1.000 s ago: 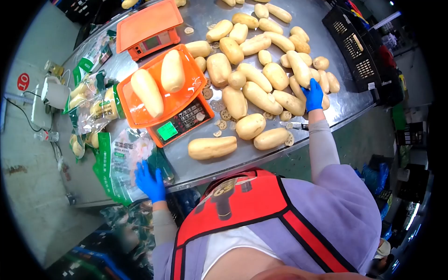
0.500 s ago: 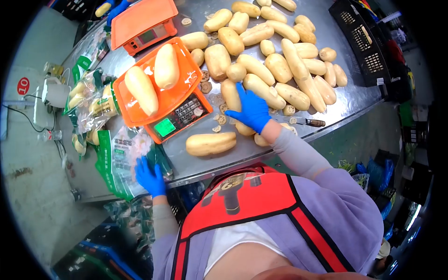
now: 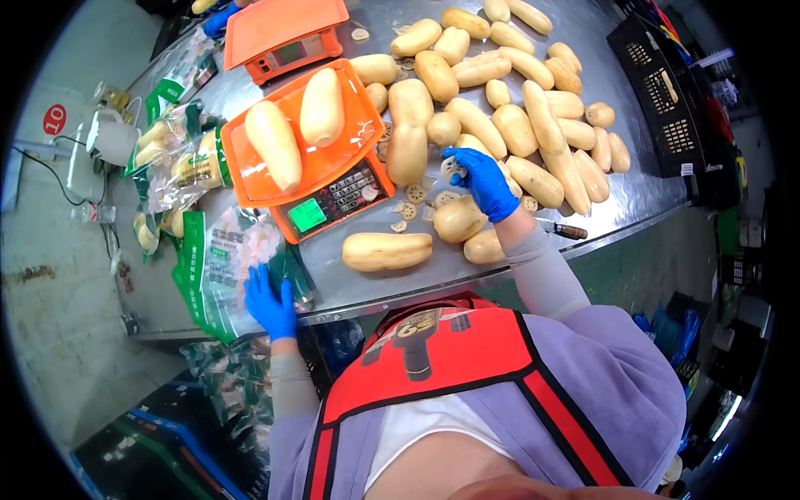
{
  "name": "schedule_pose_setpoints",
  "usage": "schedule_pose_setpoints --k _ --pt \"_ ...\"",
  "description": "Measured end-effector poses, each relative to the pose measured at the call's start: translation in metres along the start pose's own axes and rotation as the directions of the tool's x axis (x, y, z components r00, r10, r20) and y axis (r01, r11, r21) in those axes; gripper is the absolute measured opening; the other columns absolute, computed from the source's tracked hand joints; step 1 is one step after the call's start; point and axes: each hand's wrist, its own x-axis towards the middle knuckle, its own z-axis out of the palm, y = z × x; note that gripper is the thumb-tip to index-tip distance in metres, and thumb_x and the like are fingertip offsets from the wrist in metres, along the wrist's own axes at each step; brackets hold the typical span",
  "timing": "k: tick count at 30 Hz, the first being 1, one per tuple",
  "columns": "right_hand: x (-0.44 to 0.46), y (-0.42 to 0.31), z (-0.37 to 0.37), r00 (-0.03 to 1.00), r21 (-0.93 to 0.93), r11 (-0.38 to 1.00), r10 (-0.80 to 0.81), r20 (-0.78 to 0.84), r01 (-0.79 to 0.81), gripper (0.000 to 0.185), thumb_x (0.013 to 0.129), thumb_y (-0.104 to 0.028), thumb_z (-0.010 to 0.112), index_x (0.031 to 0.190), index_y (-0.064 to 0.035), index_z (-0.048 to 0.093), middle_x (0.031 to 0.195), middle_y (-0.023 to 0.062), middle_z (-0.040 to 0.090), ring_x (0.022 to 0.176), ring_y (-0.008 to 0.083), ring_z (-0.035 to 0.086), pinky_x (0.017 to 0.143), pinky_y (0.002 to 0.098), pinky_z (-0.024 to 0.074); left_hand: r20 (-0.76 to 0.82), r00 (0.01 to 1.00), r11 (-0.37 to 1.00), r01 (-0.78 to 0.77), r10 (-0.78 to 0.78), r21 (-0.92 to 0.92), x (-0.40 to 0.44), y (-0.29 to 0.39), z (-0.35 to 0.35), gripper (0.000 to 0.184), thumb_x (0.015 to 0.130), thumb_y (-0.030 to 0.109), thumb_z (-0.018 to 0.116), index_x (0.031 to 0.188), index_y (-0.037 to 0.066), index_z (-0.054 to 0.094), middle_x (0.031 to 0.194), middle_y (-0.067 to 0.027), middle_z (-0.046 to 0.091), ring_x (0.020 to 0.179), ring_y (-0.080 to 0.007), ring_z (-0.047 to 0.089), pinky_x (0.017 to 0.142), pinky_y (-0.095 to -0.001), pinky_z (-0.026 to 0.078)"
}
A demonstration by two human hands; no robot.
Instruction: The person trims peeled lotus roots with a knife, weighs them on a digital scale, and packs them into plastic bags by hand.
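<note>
My right hand (image 3: 490,190), in a blue glove, is curled around a lotus root piece (image 3: 452,170) whose cut end with holes faces left. Pale lotus roots (image 3: 515,129) lie in a pile beyond it, and another lotus root (image 3: 458,219) is just below that hand. My left hand (image 3: 270,305), also gloved in blue, rests with spread fingers on printed plastic bags (image 3: 218,260) at the table's front edge. An orange scale (image 3: 375,148) between the hands carries two lotus roots (image 3: 273,146). A single lotus root (image 3: 387,251) lies in front of the scale.
Thin lotus slices (image 3: 415,194) are scattered beside the scale. A knife (image 3: 570,231) with a wooden handle lies near the front edge. Behind stands a second orange scale (image 3: 287,29), with another person's gloved hand (image 3: 218,20) at the far left. A black crate (image 3: 650,92) borders the right.
My right hand has lifted off the lotus roots and shifted right, fingers now curled around a piece with its cut end showing. My left hand stays on the bags. The view has shifted slightly.
</note>
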Motion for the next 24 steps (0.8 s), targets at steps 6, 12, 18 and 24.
schedule_pose_setpoints --k 6,12,18,24 --pt "-0.008 -0.015 0.014 0.79 -0.906 0.229 -0.592 0.16 0.355 0.027 0.079 -0.024 0.062 0.098 -0.0047 0.064 0.098 0.0099 0.061 0.087 0.0232 0.058 0.074 0.0328 0.0466 -0.002 0.998 0.998 0.062 -0.062 0.014 0.008 0.01 -0.006 0.064 0.077 0.037 0.063 0.132 0.013 0.043 0.14 -0.0131 0.036 0.126 -0.0385 0.033 0.102 -0.0494 0.023" --pt "0.009 0.027 0.047 0.833 -0.907 0.215 -0.511 0.212 0.362 0.072 0.071 -0.031 0.07 0.131 -0.0088 0.037 0.11 0.0198 0.052 0.102 0.0364 0.052 0.085 0.044 0.0442 -0.06 0.997 0.987 0.036 -0.046 -0.157 0.026 0.04 -0.014 0.067 0.075 0.034 0.066 0.132 0.008 0.042 0.139 -0.0154 0.036 0.126 -0.0399 0.032 0.105 -0.0482 0.022" --pt "0.029 0.04 0.071 0.888 -0.961 0.208 -0.453 0.072 0.184 0.082 0.066 -0.028 0.073 0.133 -0.0082 0.03 0.113 0.0219 0.044 0.097 0.0385 0.053 0.081 0.0437 0.047 -0.078 0.997 0.956 -0.007 -0.017 -0.293 0.038 0.075 -0.022 0.068 0.076 0.028 0.067 0.133 0.005 0.039 0.138 -0.018 0.036 0.126 -0.0392 0.032 0.105 -0.0459 0.023" --pt "0.025 0.012 0.06 0.939 -0.819 0.524 -0.339 0.054 0.236 0.072 0.069 -0.028 0.073 0.129 -0.0036 0.041 0.108 0.0157 0.053 0.094 0.0292 0.056 0.081 0.0365 0.047 -0.098 0.995 0.86 -0.056 0.007 -0.507 0.051 0.098 -0.032 0.066 0.076 0.019 0.068 0.132 0.002 0.038 0.138 -0.0189 0.035 0.129 -0.0344 0.03 0.105 -0.0432 0.025"
